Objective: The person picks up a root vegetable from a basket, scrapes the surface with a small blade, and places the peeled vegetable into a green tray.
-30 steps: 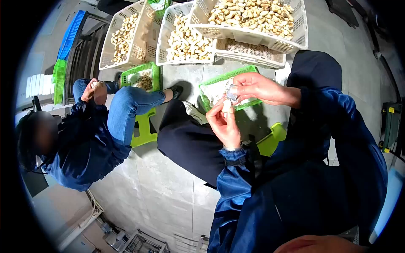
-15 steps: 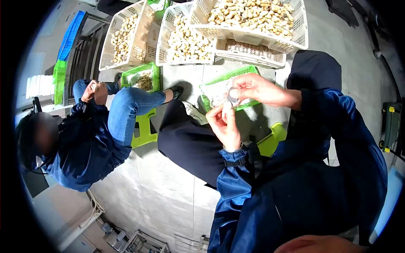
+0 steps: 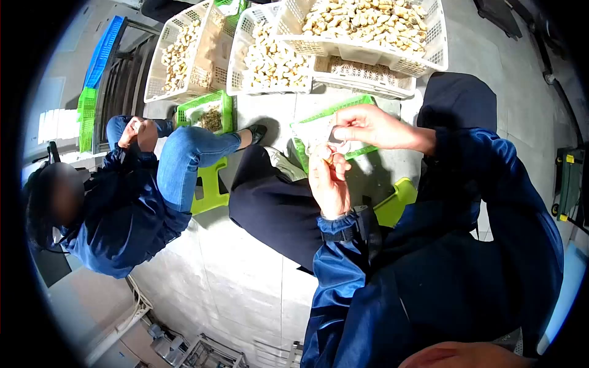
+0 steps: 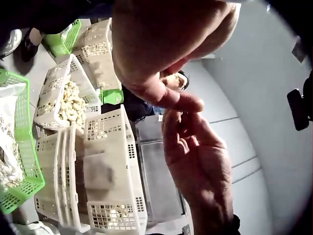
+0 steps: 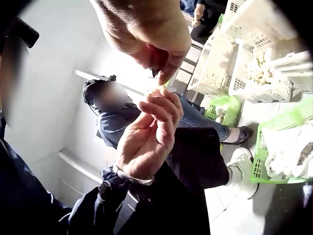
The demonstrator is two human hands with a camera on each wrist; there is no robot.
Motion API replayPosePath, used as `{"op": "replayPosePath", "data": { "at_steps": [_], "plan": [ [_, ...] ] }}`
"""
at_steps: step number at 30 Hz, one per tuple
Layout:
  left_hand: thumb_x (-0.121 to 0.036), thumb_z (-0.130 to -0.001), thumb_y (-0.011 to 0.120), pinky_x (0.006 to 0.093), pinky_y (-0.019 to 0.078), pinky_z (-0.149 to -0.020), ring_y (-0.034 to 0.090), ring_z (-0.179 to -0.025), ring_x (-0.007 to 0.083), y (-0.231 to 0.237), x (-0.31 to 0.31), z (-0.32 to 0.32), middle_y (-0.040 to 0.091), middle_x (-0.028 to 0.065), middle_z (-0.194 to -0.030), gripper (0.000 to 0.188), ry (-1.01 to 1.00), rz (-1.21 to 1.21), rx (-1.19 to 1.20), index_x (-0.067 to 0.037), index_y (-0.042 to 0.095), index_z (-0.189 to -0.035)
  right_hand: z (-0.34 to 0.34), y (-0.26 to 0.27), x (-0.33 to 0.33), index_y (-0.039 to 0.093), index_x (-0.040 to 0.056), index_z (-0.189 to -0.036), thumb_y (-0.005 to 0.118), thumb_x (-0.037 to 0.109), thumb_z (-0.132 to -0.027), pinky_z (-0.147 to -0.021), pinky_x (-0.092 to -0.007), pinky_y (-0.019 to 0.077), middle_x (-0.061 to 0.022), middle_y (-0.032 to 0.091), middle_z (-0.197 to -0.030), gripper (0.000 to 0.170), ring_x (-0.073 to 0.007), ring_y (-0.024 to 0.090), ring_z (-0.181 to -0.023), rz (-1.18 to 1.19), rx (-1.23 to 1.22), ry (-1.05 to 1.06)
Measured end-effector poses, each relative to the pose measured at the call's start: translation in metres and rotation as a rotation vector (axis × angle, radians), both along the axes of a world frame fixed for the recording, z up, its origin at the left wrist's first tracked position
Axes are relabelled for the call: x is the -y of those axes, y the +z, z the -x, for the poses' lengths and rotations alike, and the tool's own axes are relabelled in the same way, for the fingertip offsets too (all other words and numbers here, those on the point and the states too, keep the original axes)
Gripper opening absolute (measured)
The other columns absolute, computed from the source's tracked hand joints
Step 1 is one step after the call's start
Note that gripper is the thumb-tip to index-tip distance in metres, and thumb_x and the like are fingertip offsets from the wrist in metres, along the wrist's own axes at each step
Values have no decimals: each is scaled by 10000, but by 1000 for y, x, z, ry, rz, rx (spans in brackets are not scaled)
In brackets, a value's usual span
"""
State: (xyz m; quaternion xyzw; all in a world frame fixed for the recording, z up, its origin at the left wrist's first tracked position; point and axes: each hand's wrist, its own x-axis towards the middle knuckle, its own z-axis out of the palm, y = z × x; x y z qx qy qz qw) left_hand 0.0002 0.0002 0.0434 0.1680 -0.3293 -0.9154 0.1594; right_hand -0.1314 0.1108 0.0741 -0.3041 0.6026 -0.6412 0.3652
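Low over a green basket (image 3: 299, 147) with a white liner, the left hand (image 3: 330, 184) curls its fingers around a small pale piece, mostly hidden by them. The right hand (image 3: 383, 130) pinches a small grey tool (image 3: 335, 136) between thumb and fingers, close above the left fingertips. In the right wrist view the right hand (image 5: 146, 34) is at the top, its fingertips nearly meeting those of the left hand (image 5: 149, 139). The left wrist view has the left hand (image 4: 171, 39) above the right hand (image 4: 200, 159); whether they touch is unclear.
White crates (image 3: 298, 87) of pale, brown-marked pieces stand beyond the hands. At left sits another person (image 3: 123, 208), hands together, near a small green basket (image 3: 181, 118). Green stools (image 3: 210, 184) stand on the floor, and a dark trouser leg (image 3: 270, 208) extends beside the left hand.
The left hand has turned and its fingers have curled, so the pale piece shows less. The right hand has shifted slightly left with the grey tool, which is now seen at a different angle.
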Motion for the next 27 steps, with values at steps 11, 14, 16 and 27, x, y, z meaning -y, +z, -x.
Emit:
{"op": "replayPosePath", "data": {
  "at_steps": [11, 14, 16, 27],
  "plan": [
    [-305, -984, 409, 209, 445, -539, 497, -592, 87, 1, 1, 1, 553, 35, -749, 333, 12, 121, 177, -5, 534, -1056, -15, 1, 4, 587, -13, -932, 537, 125, -916, -679, -253, 458, -43, 597, -798, 147, -82, 565, -730, 65, 34, 26],
    [-286, -980, 426, 211, 445, -510, 492, -564, 87, 2, 1, 2, 569, 44, -742, 307, 40, 105, 188, -7, 542, -1028, -14, -1, 4, 580, -17, -895, 546, 115, -911, -668, -247, 462, -37, 599, -761, 138, -79, 574, -714, 34, -12, 42],
    [-282, -978, 433, 210, 448, -505, 493, -556, 85, 1, 1, 1, 577, 49, -746, 297, 44, 97, 202, -9, 543, -1020, -15, 2, 5, 577, -18, -881, 553, 118, -908, -663, -244, 463, -35, 599, -754, 141, -78, 576, -715, 58, -51, 29],
    [-297, -971, 448, 212, 455, -467, 508, -514, 84, -1, 3, 1, 577, 44, -695, 294, 16, 133, 220, -26, 547, -919, -13, -10, 1, 541, -2, -838, 544, 138, -920, -710, -231, 439, -8, 564, -806, 163, -52, 517, -778, -102, -39, 21]
  ]
}}
